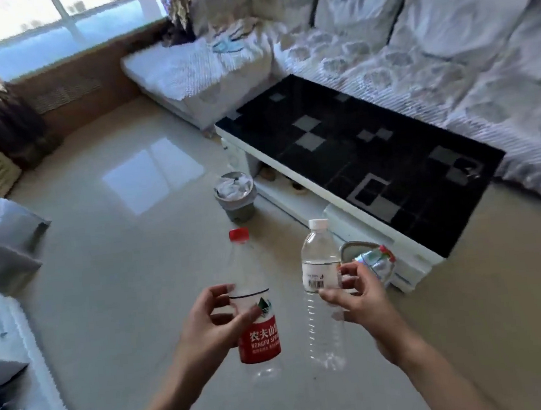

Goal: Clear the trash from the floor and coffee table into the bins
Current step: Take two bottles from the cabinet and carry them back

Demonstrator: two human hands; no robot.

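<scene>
At lower centre, my left hand (218, 312) grips the red-labelled bottle (254, 309) and my right hand (353, 291) pinches the clear bottle (321, 286) at its label. Both look empty, light and crushable, so mid-body holds suit them.

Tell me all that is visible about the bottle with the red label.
The red-label bottle is clear plastic and looks empty, with a red cap on top and a red wrapper with white characters around its lower half. It stands nearly upright in the air above the floor. The left hand grips its middle; nothing else touches it.
</scene>
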